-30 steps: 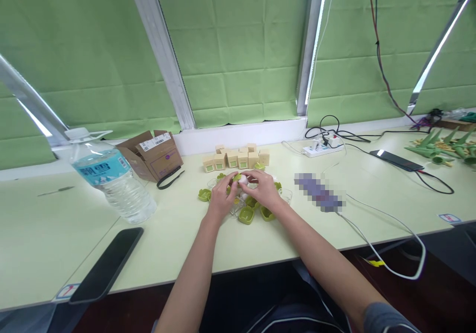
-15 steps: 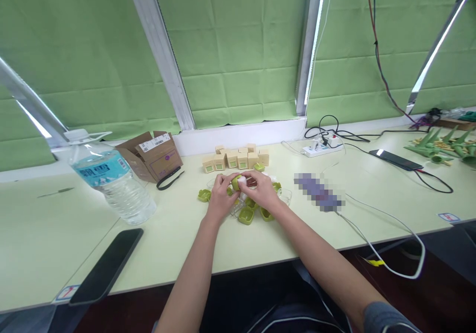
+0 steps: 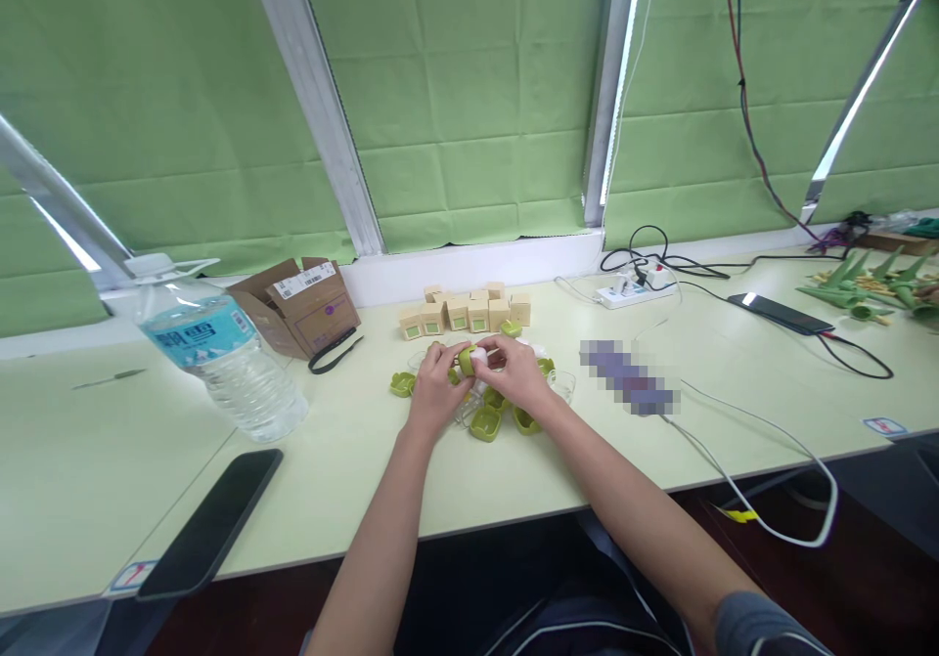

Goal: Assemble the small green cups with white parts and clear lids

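Above the middle of the table, my left hand (image 3: 435, 387) pinches a small green plastic case (image 3: 467, 360). My right hand (image 3: 516, 374) closes on a white rounded piece (image 3: 479, 355) that meets the case's right side. Whether the two are joined or only pressed together I cannot tell. Below and around both hands lie several open green cases (image 3: 485, 423) and loose clear plastic parts (image 3: 563, 385), partly hidden by the fingers. One green case (image 3: 402, 384) rests left of my left hand, and another green piece (image 3: 512, 328) lies beyond my right hand.
Small cream boxes (image 3: 459, 314) stand in rows behind the hands. To the left are a large water bottle (image 3: 227, 353), an open cardboard box (image 3: 304, 309) and a black phone (image 3: 212, 524). A power strip (image 3: 635, 289), cables and another phone (image 3: 781, 315) lie right.
Both hands stay almost in place. The green case and white piece between the fingers have shifted very slightly; nothing has been let go.
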The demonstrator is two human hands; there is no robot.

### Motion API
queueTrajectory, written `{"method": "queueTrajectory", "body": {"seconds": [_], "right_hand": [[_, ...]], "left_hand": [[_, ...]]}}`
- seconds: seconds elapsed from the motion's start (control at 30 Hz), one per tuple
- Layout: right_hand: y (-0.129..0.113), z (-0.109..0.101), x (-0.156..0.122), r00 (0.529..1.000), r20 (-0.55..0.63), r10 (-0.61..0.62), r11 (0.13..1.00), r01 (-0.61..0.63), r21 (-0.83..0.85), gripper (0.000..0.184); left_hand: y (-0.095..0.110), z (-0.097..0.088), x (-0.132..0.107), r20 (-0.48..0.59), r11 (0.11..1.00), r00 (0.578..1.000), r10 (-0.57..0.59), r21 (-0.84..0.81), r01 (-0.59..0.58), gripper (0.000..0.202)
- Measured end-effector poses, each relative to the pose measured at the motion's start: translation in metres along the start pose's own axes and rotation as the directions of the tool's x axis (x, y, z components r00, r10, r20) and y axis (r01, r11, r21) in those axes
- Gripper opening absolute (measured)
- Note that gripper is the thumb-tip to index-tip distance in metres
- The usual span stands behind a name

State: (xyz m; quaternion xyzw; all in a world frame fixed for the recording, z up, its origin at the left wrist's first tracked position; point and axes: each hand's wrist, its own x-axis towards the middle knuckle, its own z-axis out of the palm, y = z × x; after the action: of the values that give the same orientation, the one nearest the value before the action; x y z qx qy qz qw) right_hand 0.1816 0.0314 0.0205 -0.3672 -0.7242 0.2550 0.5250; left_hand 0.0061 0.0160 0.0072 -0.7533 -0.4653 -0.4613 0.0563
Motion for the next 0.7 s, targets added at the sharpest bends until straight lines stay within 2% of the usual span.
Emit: {"method": "queueTrajectory", "body": {"seconds": [0.33,0.53,0.7], "right_hand": [[-0.008,-0.002,0.000,0.998,-0.016,0.058,0.998,-0.058,0.019,0.018],[-0.004,-0.004,0.002,0.995,-0.065,0.081,0.994,-0.076,0.083,0.019],[0.003,-0.002,0.002,0.997,-0.065,0.034,0.998,-0.030,0.064,0.023]], "left_hand": [[0.000,0.000,0.001,0.004,1.000,1.000,0.025,-0.001,-0.025,0.046],[-0.003,-0.004,0.001,-0.001,0.999,1.000,-0.015,-0.040,0.015,0.046],[-0.005,-0.006,0.002,-0.047,0.999,0.998,-0.031,-0.043,0.029,0.047]]}}
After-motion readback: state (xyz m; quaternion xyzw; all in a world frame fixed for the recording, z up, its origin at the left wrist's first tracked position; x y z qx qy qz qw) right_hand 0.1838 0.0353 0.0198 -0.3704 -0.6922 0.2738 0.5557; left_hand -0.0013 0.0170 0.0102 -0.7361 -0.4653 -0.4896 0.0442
